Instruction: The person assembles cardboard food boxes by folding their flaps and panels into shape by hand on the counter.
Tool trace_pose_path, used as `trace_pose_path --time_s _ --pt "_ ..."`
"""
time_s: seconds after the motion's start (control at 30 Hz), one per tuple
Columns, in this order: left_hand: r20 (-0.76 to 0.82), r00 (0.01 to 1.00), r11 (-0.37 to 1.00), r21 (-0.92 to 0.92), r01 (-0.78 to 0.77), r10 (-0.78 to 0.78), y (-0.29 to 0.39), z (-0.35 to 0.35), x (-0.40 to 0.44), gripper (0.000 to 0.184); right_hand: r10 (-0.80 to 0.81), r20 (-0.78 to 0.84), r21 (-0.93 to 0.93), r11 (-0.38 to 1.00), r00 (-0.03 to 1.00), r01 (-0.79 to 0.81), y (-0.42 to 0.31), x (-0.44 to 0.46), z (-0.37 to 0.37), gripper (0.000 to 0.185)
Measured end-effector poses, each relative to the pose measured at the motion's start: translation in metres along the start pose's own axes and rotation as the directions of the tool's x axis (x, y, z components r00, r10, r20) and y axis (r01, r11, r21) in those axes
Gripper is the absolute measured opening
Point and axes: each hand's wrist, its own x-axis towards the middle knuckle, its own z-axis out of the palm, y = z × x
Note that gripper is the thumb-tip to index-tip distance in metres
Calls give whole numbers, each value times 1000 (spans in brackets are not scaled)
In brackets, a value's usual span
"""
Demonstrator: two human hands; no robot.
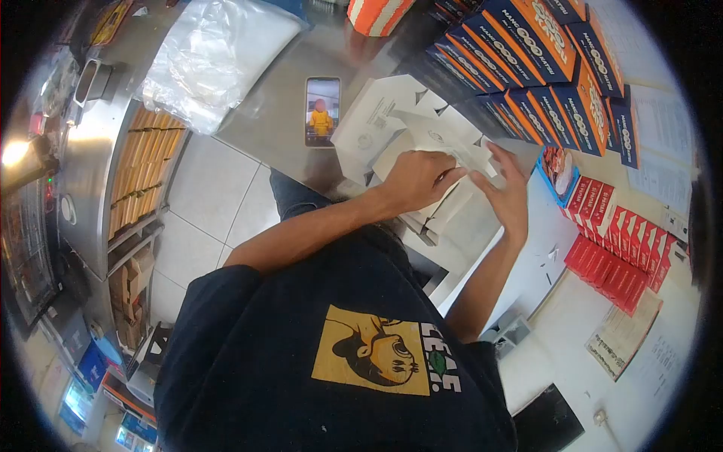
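An unfolded white cardboard box, with printed marks and slotted flaps, lies on the metal counter in front of my body. My left hand is over its middle, fingers curled and closed on a fold of the cardboard; the fingertips are partly hidden. At the box's right side is my right hand, its thumb and fingers apart around the edge of a raised flap. A phone lies just left of the box, its lit screen showing a figure in yellow.
Dark blue and orange boxes are stacked at the upper right, beyond my right hand. Red packets stand farther right. Clear plastic bags lie at the upper left. An orange-and-white striped item sits at the back. A metal rack stands left.
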Motion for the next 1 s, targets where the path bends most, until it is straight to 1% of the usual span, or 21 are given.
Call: trace_pose_path --time_s 0.03,0.07,0.1,0.17,0.2,0.23,0.27,0.3,0.33,0.37,0.43,0.47,0.53,0.67,0.73,0.77,0.83,0.87,0.93,0.97,1.0 --pt "-56 998 999 0 -42 42 2 -2 6 32 -133 -10 -22 991 991 132 5 12 9 30" --pt "-114 990 996 0 -85 84 4 -5 12 32 -46 295 -54 996 954 65 27 19 20 32" --pt "-121 989 996 1 -88 88 5 -10 19 32 52 570 -107 994 820 11 25 25 24 35" --pt "-233 914 907 345 -242 332 2 -22 34 32 69 587 -129 992 807 9 19 29 24 32" --pt "-187 921 861 454 -229 343 -5 -27 41 36 111 533 -292 955 839 59 0 31 17 29" --pt "-195 922 863 455 -217 334 -10 -33 45 36 145 471 -449 888 870 95 -11 29 10 27" --pt "-117 931 833 495 -248 346 -16 -39 49 37 142 478 -449 887 867 103 -13 27 4 27" --pt "-38 933 799 530 -285 358 -17 -45 54 39 35 419 -494 847 907 196 -12 26 -4 22" --pt "27 928 804 492 -335 371 -16 -49 58 41 -78 359 -543 793 930 276 -10 24 -12 18" --pt "25 927 804 489 -337 374 -13 -51 60 41 -76 358 -547 790 931 275 -9 20 -18 18" --pt "220 943 930 217 -297 250 1 -66 60 40 -210 375 -529 751 903 395 -9 15 -27 18" --pt "219 943 930 217 -296 249 4 -65 58 40 -211 376 -529 751 902 396 -8 12 -28 18" --pt "227 957 956 187 -224 180 10 -62 54 39 -312 348 -467 760 884 452 -3 6 -28 18" --pt "287 934 945 182 -272 214 6 -49 48 32 -328 345 -471 750 880 464 3 -6 -29 19" --pt "230 885 867 211 -451 404 0 -43 46 24 -354 324 -376 803 877 463 -21 -4 -32 19" --pt "232 887 868 215 -448 400 -1 -43 45 24 -356 324 -371 804 876 464 -22 -2 -32 19" --pt "206 828 810 187 -556 521 3 -43 42 16 -282 440 -311 843 853 439 -21 -4 -37 36" --pt "209 824 807 179 -562 527 4 -41 43 16 -274 436 -318 844 858 431 -15 -5 -37 36" --pt "184 784 746 240 -621 593 2 -38 44 12 -250 420 -410 806 873 428 3 -7 -30 38" --pt "183 785 747 242 -619 592 0 -37 45 12 -252 421 -409 805 871 430 7 -7 -29 38" --pt "204 769 723 263 -639 605 -3 -35 47 10 -210 446 -403 821 870 404 11 -7 -27 37"
